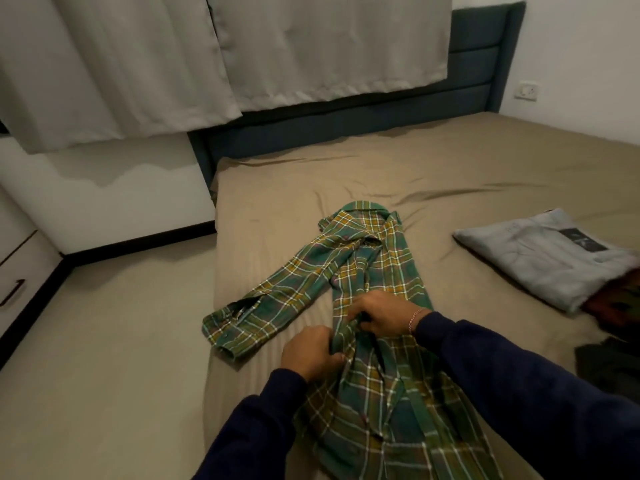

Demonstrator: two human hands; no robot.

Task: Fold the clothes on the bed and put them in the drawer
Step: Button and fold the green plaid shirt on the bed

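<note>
A green and yellow plaid shirt (367, 271) lies lengthwise on the bed (450, 174), collar towards the headboard, one sleeve stretched out to the left. My left hand (308, 351) grips a bunched fold of the shirt's front at its middle. My right hand (384, 315) pinches the same fold just beyond it, a bracelet on the wrist. A folded grey garment (550, 258) rests on the bed at the right. A white drawer front with a dark handle (14, 289) shows at the far left edge.
Dark clothes (613, 306) lie by the grey garment at the right edge. A dark blue headboard (478, 64) and grey curtains (173, 64) stand behind the bed. Beige floor (104, 341) runs along the bed's left side.
</note>
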